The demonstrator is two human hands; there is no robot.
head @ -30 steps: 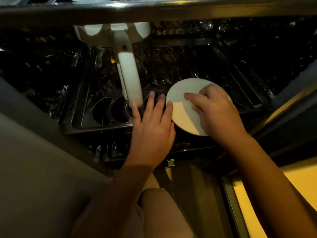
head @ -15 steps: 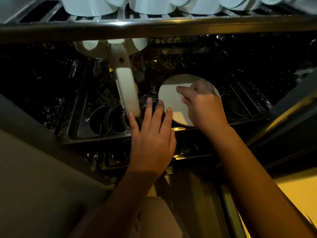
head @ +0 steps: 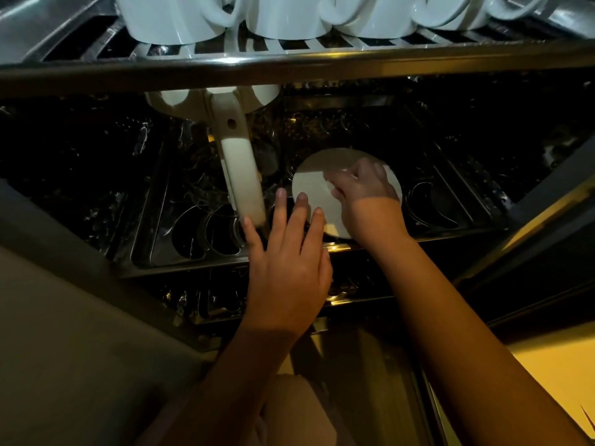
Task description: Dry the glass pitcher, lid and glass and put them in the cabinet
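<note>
The inside of the cabinet (head: 80,149) was dim, nearly black, with only small glints off metal. Warm yellow light came from the near right, while cooler, brighter light washed the mugs (head: 283,17) at the far edge. A hard shadow line crossed the right hand (head: 363,191) and the lid (head: 314,188), dulling their far parts. The fingers (head: 335,183) there were smeared with blur. The rail (head: 289,64) bowed toward the edges.

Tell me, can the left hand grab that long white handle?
Probably yes. The left hand is open, its fingers right beside the lower end of the white handle, with nothing between them. The right hand is off to the side, holding the round lid.
</note>
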